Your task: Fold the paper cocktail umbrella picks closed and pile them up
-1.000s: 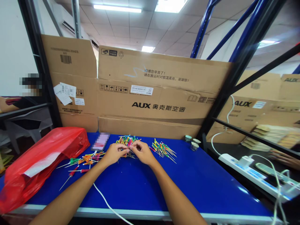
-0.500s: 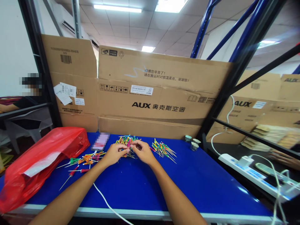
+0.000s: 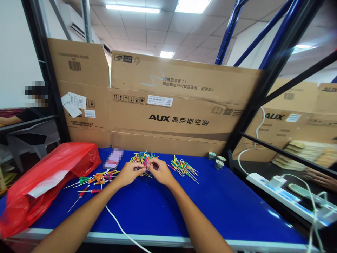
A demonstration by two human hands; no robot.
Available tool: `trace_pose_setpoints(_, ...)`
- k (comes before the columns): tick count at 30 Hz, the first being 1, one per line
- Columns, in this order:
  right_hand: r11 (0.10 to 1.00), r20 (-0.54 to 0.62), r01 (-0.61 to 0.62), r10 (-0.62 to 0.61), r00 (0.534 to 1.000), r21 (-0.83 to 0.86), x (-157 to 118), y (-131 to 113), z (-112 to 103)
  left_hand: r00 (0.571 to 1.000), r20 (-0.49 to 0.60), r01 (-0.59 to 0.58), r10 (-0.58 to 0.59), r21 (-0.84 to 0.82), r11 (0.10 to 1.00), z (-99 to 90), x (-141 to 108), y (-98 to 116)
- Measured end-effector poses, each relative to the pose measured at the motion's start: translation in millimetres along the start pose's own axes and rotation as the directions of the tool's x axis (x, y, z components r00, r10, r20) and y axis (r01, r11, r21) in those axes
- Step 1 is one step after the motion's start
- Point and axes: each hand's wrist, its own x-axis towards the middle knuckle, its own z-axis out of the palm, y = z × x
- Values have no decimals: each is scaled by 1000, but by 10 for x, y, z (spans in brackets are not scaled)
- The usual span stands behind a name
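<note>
Two narrow pinches, left hand [image 3: 129, 174] and right hand [image 3: 159, 172], grip thin colourful sticks [image 3: 142, 159].

AUX cartons [image 3: 168, 105] line blue steel racking [image 3: 230, 33] under ceiling lights [image 3: 132, 6].

Black "AUX 奥克斯空调" lettering across the cardboard carton [image 3: 168, 105]

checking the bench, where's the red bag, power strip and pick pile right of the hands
red plastic bag [image 3: 73, 161], head view, upper red side
power strip [image 3: 283, 196], head view, white casing
pile of coloured picks [image 3: 183, 168], head view, pile's centre
</note>
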Motion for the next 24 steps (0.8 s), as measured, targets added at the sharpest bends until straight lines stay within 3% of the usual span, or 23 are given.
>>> trace_pose_setpoints(7, 999, -71, -7, 5, 997, -33, 19, 31, -31, 988, -155, 28, -26, 11, 1000, -36, 12, -23)
trace_pose_setpoints(11, 998, -101, 2, -8, 995, -60, 21, 41, 5, 985, -166, 39, -53, -84, 996, -25, 26, -23)
trace_pose_setpoints(17, 979, -87, 136, -150, 985, -153, 0, 17, 150, 983, -170, 13, -68, -303, 953, -46, 80, -65)
trace_pose_setpoints(24, 991, -165, 92, -107, 981, -97, 7, 114, 263, 983, -160, 27, -85, -331, 943, -37, 73, -21)
